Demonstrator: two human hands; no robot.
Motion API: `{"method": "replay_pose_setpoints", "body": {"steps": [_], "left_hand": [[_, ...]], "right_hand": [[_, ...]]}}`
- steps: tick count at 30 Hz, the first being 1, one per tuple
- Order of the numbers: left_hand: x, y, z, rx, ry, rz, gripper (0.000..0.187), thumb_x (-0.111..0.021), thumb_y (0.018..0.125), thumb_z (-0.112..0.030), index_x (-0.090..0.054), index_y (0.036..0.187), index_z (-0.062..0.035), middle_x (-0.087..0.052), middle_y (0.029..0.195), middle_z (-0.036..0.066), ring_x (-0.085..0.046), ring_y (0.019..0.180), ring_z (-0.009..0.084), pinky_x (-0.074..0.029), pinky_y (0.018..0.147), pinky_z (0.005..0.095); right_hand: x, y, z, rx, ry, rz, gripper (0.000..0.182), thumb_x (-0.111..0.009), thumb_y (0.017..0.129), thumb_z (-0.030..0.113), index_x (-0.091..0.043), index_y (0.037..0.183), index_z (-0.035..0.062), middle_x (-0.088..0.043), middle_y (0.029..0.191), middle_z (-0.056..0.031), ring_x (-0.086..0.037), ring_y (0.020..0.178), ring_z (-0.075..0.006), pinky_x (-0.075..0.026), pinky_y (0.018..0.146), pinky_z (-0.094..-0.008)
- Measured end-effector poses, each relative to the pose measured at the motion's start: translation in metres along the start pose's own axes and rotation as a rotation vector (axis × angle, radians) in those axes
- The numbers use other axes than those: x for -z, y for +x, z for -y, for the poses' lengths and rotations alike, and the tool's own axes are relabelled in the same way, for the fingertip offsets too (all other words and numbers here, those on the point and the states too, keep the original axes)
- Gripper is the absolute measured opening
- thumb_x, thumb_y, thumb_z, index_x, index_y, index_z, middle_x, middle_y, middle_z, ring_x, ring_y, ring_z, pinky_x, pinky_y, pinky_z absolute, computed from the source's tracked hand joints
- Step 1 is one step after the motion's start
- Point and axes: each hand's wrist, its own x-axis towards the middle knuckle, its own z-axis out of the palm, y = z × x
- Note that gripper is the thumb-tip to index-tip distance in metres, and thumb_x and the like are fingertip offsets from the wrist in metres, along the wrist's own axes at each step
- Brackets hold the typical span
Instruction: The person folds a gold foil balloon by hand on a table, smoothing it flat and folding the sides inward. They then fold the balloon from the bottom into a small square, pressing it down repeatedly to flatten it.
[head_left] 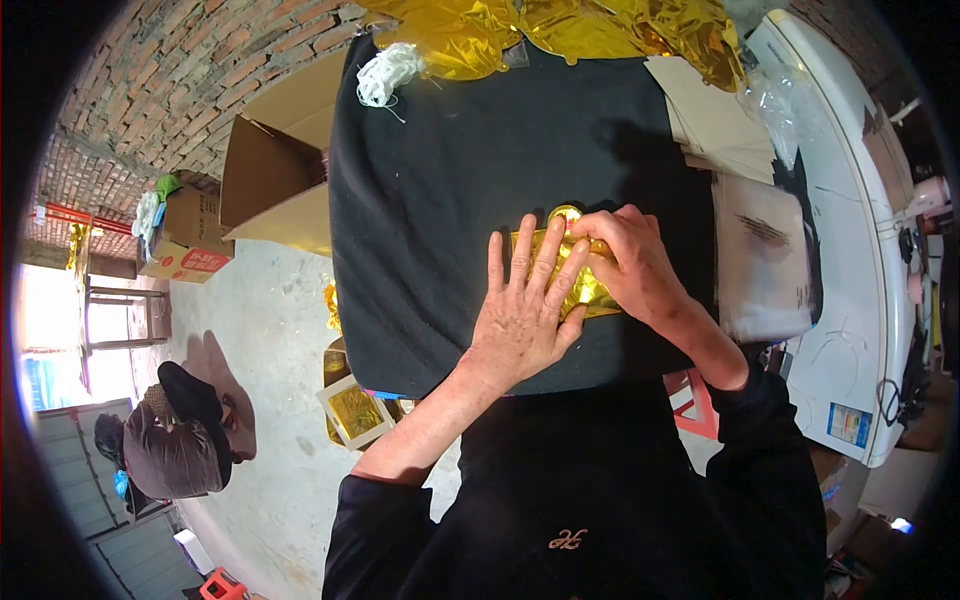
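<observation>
A small folded piece of gold foil point(580, 290) lies on a black cloth-covered table point(440, 180), near its front edge. My left hand point(525, 315) lies flat on the foil with fingers spread, pressing it down. My right hand point(625, 260) curls over the foil's right part, fingers pinched on its top edge. Most of the foil is hidden under both hands.
A heap of crumpled gold foil point(560, 30) and a bundle of white string point(388, 72) lie at the table's far edge. Cardboard sheets point(715, 120) and a stack of paper point(765, 255) sit to the right. An open cardboard box point(275, 170) stands left. A person point(180, 435) crouches on the floor.
</observation>
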Motion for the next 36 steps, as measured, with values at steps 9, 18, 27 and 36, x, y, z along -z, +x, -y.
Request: {"method": "replay_pose_setpoints", "body": {"steps": [9,18,27,36], "left_hand": [[0.001,0.000,0.000,-0.002,-0.019,-0.006,0.081,-0.066,0.096,-0.038,-0.035,0.166,-0.0118,-0.026,0.173,0.025,-0.018,0.163,0.0459,-0.011,0.129,0.0689],[0.001,0.000,0.000,-0.005,-0.017,-0.011,0.077,-0.065,0.097,-0.038,-0.041,0.164,-0.0100,-0.029,0.171,0.025,-0.020,0.162,0.0455,-0.011,0.129,0.0688],[-0.001,-0.001,0.000,0.003,-0.006,-0.009,0.081,-0.065,0.096,-0.040,-0.036,0.167,-0.0117,-0.029,0.172,0.024,-0.021,0.162,0.0450,-0.011,0.130,0.0683],[-0.003,-0.001,0.000,0.015,0.004,0.005,0.080,-0.060,0.099,-0.043,-0.034,0.167,-0.0101,-0.031,0.172,0.024,-0.022,0.163,0.0420,-0.009,0.131,0.0667]], "right_hand": [[-0.006,-0.002,-0.006,-0.014,-0.002,-0.007,0.037,-0.068,0.092,0.011,-0.066,0.129,0.0100,-0.072,0.112,-0.0066,-0.060,0.109,-0.0275,-0.041,0.095,-0.0463],[0.002,0.001,0.001,-0.077,-0.022,0.049,0.023,-0.068,0.093,0.019,-0.072,0.114,0.0092,-0.073,0.103,-0.0071,-0.060,0.104,-0.0306,-0.042,0.093,-0.0479],[-0.001,0.004,0.005,-0.020,-0.102,0.005,0.015,-0.068,0.092,0.018,-0.071,0.105,0.0099,-0.070,0.097,-0.0069,-0.059,0.102,-0.0300,-0.043,0.089,-0.0475],[0.002,0.011,0.000,-0.040,-0.002,0.085,0.006,-0.068,0.095,0.014,-0.066,0.098,0.0097,-0.070,0.092,-0.0041,-0.060,0.094,-0.0264,-0.043,0.087,-0.0461]]}}
